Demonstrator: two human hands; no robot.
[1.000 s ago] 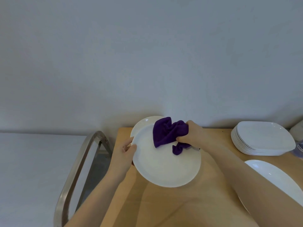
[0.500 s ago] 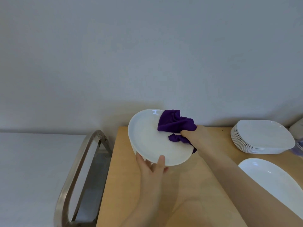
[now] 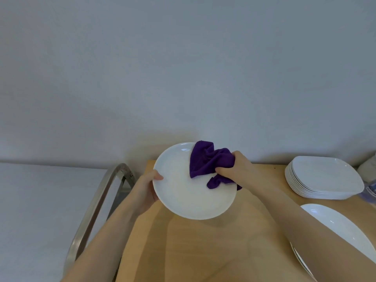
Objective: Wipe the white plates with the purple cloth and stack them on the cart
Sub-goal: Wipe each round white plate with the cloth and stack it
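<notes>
A round white plate [image 3: 189, 198] is held tilted above the wooden cart top [image 3: 203, 251]. My left hand [image 3: 147, 189] grips its left rim, thumb on the upper face. My right hand [image 3: 238, 171] grips a bunched purple cloth [image 3: 207, 161] that lies against the plate's upper right part. A stack of squarish white plates [image 3: 323, 178] stands at the back right of the cart top. Part of another round white plate [image 3: 337, 226] shows at the right, partly hidden by my right forearm.
A curved metal cart handle [image 3: 95, 206] rises at the left of the wooden top. A grey wall stands right behind the cart. A bluish item [image 3: 370, 190] and a pale object [image 3: 367, 169] sit at the far right edge.
My left hand shifted from the plate's near rim to its left rim. The plate turned and came lower and nearer. The cloth stayed on the upper right part.
</notes>
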